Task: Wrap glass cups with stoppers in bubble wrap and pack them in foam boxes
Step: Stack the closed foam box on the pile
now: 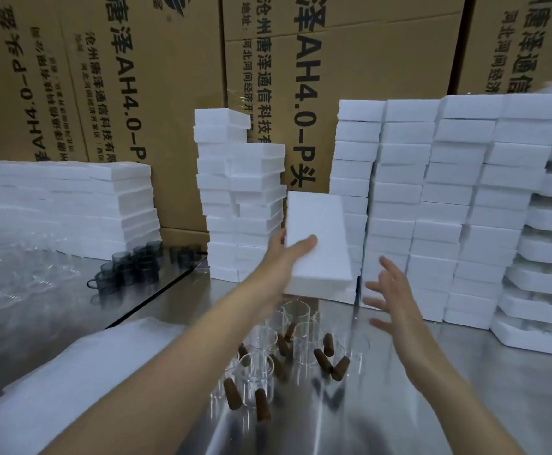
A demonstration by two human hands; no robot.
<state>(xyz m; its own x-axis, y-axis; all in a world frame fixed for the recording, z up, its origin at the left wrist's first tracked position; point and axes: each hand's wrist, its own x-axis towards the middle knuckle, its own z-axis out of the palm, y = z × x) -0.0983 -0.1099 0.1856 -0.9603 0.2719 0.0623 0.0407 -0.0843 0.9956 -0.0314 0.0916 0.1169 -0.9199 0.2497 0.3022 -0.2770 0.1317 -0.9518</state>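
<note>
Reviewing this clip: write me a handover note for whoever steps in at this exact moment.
Left hand grips a white rectangular foam box, held up above the table.
Right hand open, fingers spread, beside the box, not touching.
Clear glass cups and loose brown cork stoppers sit on the steel table; white bubble-wrap sheets lie stacked at left.
Done: box in hand. Left: stopper, wrap and pack every cup in view.

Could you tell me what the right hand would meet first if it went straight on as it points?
Probably the white rectangular foam box gripped by the left hand; the open right hand points up-left toward its lower right edge, though depth is unclear.
</note>
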